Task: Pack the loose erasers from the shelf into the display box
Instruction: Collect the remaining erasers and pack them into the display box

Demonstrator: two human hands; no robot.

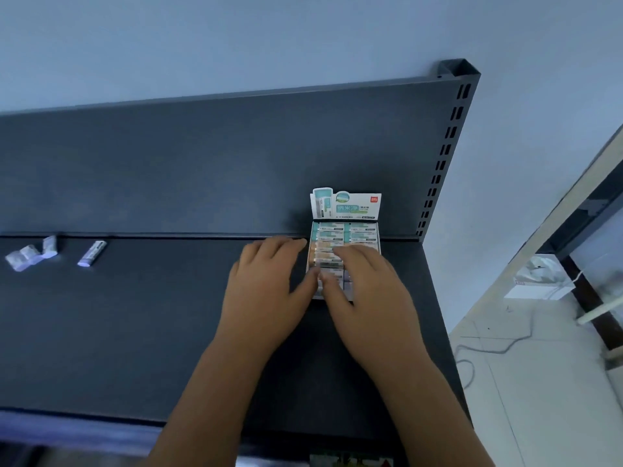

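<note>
- My left hand (266, 281) lies flat, fingers straight, against the display box (347, 205)'s left wall, gripping nothing.
- My right hand (367, 288) presses flat on the packed rows (362, 230) inside the box; uneven pressure may pop one up.
- Loose erasers (91, 253) lie well left of the box; a careless reach could knock them off.

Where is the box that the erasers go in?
In the head view, the display box stands at the right end of the shelf, against the back panel, with the left hand beside it and the right hand resting on its erasers.
</note>
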